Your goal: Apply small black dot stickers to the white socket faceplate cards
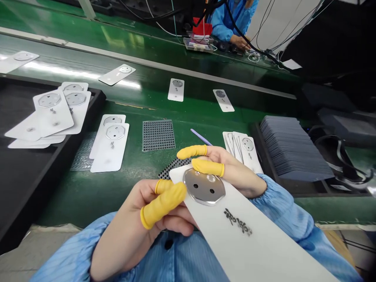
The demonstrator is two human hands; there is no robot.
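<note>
A long white panel (252,235) is tilted in front of me, bearing a shiny octagonal metal plate (204,196) and dark brush-style characters. On the plate are two black dots and two clear round spots. My left hand (158,215), with yellow finger cots, grips the panel's left edge between thumb and fingers. My right hand (223,164), also in yellow finger cots, is closed at the panel's top end, one covered finger lying over the plate's upper edge. Behind the hands lies a sheet of black dots (170,168), partly hidden.
Another dotted sheet (158,135) and a purple stick (201,137) lie on the green bench. White panels (110,152) are stacked left, some on a black tray (17,188); more panels (249,152) lie right, beside grey sheets (293,149). Several panels sit along the belt (147,84). A co-worker's hand (241,42) is beyond.
</note>
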